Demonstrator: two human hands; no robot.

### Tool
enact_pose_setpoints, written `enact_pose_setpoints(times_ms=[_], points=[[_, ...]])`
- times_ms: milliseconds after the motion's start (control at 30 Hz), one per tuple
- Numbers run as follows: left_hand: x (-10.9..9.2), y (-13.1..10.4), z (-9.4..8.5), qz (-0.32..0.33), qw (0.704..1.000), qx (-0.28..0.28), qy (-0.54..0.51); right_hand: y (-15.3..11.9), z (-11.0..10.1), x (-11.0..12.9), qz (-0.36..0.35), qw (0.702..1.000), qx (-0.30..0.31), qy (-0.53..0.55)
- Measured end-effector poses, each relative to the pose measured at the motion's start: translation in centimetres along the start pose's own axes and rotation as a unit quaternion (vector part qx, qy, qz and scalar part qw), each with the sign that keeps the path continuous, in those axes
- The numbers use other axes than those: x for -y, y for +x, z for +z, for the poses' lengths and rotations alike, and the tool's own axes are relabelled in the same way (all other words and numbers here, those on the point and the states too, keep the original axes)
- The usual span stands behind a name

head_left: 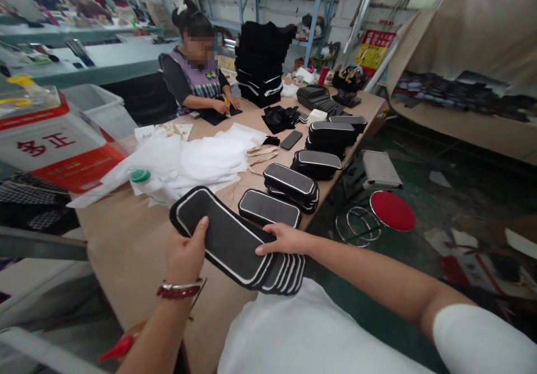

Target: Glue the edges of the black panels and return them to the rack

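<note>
A fanned stack of dark grey panels, rounded oblongs with black edges and a white line around each, is held up above the near table edge. My left hand grips the stack's left side, thumb on the top panel. My right hand is closed on its right side, thumb on top and the other fingers partly hidden. The panels' lower ends spread apart like steps. Just behind lies a similar pile of panels on the table, with another pile beyond it.
Several more piles line the table's right edge. White fabric and a green-capped bottle lie left. Across the table a person works on black pieces beside a tall black stack. A red stool stands right.
</note>
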State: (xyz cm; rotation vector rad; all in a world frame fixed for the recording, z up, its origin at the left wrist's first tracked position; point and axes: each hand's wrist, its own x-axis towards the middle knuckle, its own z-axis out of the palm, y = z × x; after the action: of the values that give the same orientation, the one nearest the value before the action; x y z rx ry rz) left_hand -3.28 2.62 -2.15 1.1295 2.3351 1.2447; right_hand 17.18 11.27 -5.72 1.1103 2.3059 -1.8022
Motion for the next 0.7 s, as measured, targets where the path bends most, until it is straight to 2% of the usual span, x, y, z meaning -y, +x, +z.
enact_pose_setpoints(times_ms=[100,133,200,267,300,367,433,500,567,633,700], points=[[-0.3,-1.1,1.1,0.042,0.999,-0.029,0.001,1.2,0.2,-0.8,0.035,0.987,-0.069,-0.142],[0.1,-1.5,1.4,0.033,0.999,-0.025,-0.013,1.7,0.4,-1.2,0.045,0.98,-0.084,-0.176],[1.7,-2.2,1.4,-0.042,0.995,-0.002,-0.094,2.6,1.0,-2.0,0.03,0.976,-0.077,-0.202],[4.4,-2.8,0.1,-0.134,0.972,0.021,-0.192,2.9,1.5,-3.0,-0.012,0.973,-0.051,-0.226],[6.1,-3.1,-0.9,-0.16,0.96,0.027,-0.228,2.8,1.8,-3.4,-0.031,0.965,-0.038,-0.256],[9.5,-4.0,-3.1,-0.187,0.939,0.041,-0.287,2.5,2.5,-4.2,-0.056,0.94,-0.028,-0.336],[12.7,-5.3,-4.9,-0.194,0.93,0.076,-0.303,2.3,3.5,-4.8,-0.071,0.914,-0.023,-0.399],[15.1,-6.6,-5.4,-0.163,0.946,0.146,-0.239,2.4,5.0,-5.1,-0.085,0.903,-0.014,-0.421],[16.9,-7.7,-4.9,-0.096,0.968,0.212,-0.099,2.9,6.6,-5.3,-0.095,0.897,-0.001,-0.432],[18.0,-8.5,-3.7,-0.043,0.962,0.269,0.024,3.4,8.0,-5.6,-0.109,0.89,0.013,-0.442],[18.7,-8.9,-2.5,-0.018,0.946,0.308,0.096,3.5,8.7,-6.1,-0.122,0.885,0.026,-0.449]])
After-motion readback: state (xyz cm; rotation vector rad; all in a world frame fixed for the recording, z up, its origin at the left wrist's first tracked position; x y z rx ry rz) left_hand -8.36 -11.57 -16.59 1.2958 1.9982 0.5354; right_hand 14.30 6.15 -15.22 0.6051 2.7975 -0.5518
